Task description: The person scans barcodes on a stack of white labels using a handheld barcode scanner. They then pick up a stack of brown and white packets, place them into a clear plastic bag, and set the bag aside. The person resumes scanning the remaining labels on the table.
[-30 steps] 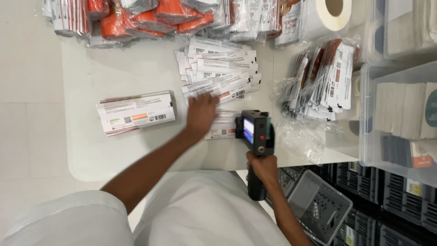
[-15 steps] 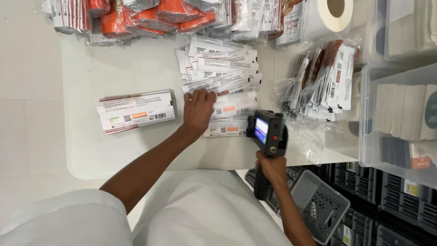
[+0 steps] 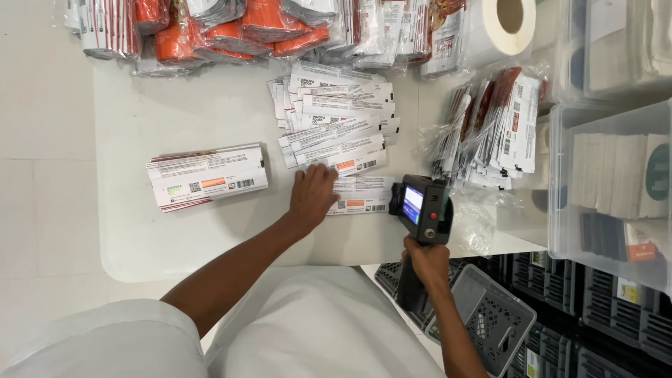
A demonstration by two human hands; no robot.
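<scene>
My left hand (image 3: 312,197) lies flat with fingers spread on a white flat pouch (image 3: 362,195) at the near end of a fanned row of similar pouches (image 3: 334,112). My right hand (image 3: 428,267) grips the handle of a black handheld printer (image 3: 423,207) with a lit screen. The printer's head rests at the right end of that same pouch. A separate neat stack of white pouches (image 3: 206,176) lies to the left on the white table (image 3: 175,238).
Bundles of orange and white pouches (image 3: 231,31) line the far edge. A label roll (image 3: 500,24) stands far right. Bagged pouches (image 3: 490,129) lie right of the printer. Clear plastic bins (image 3: 616,175) sit at right; dark crates (image 3: 560,315) are below.
The printer slid to the right along the pouch, from beside my left hand to the pouch's right end. My left hand stayed pressed on the pouch.
</scene>
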